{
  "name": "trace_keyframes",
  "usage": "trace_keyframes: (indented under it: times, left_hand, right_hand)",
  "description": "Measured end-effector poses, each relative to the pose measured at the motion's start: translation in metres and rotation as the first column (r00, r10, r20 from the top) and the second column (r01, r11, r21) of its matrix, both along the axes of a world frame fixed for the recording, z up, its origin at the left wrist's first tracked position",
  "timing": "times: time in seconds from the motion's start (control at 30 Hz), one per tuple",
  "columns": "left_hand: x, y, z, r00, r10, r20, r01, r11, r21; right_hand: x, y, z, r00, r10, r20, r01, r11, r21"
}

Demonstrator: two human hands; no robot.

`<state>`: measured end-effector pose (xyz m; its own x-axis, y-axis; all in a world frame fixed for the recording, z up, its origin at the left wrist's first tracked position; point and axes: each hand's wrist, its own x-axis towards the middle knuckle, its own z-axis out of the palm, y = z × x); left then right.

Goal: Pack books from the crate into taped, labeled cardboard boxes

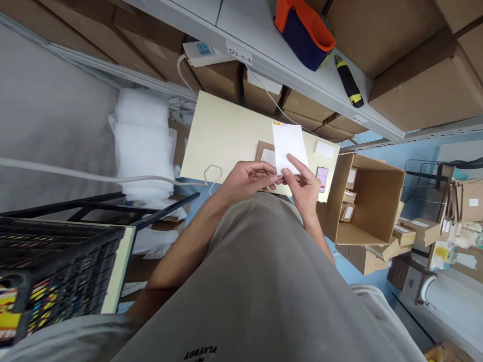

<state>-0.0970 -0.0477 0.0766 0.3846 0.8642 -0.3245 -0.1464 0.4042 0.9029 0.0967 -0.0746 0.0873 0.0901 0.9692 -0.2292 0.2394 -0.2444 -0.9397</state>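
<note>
A white sheet (290,146) with a small orange mark at its top left corner is held above the pale yellow table (222,130). My right hand (305,186) grips its lower edge between thumb and fingers. Close beside it, my left hand (251,178) has its fingers bent and pressed together near the sheet's lower left corner; what they pinch is too small to make out. Partly behind the sheet lies a small brown box (261,148) with a white label.
A phone (322,179) and a white slip (324,149) lie at the table's right. Beyond stands an open carton (372,201) with small boxes. The shelf (260,48) above holds a knife (349,82) and an orange-blue holder (305,35). A black crate (75,256) stands at left.
</note>
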Motion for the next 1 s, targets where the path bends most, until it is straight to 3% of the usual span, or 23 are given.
trace_keyframes:
  times: [0.47,0.67,0.87,1.0]
  left_hand:
    - [0.019,-0.004,-0.002,0.997,0.082,-0.005,-0.082,0.996,0.039]
    - [0.019,-0.005,-0.007,0.98,0.177,-0.086,-0.166,0.979,0.12]
    - [0.007,-0.004,-0.007,0.971,0.142,-0.193,-0.091,0.964,0.25]
    - [-0.003,-0.007,-0.008,0.964,0.134,-0.229,-0.061,0.952,0.301]
  right_hand:
    - [0.012,-0.001,-0.003,0.997,0.08,0.022,-0.081,0.996,0.044]
    - [0.014,0.0,0.001,0.991,0.117,0.062,-0.112,0.991,-0.077]
    - [0.001,-0.005,0.018,0.98,0.101,0.171,-0.098,0.995,-0.025]
    - [-0.014,-0.001,0.019,0.968,0.126,0.216,-0.126,0.992,-0.011]
